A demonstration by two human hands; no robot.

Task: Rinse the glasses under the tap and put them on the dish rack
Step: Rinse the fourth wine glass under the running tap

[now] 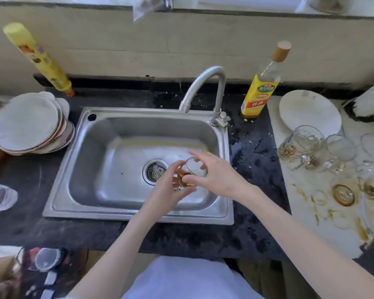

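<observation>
Left grip (pixel 171 186) | closed round glass (pixel 190 172) | right grip (pixel 216 171) pinching rim

A dark speckled countertop (pixel 253 152) is shown, into which a steel sink (pixel 125 214) is set. Left of the fingers, stacked plates (pixel 28 126) and a yellow tube (pixel 39 59) are carried; beyond the fingers, a yellow-labelled bottle (pixel 260 93); right of the fingers, a white plate (pixel 311 111) and clustered glasses (pixel 311 145) on a stained white surface (pixel 307 223).
</observation>
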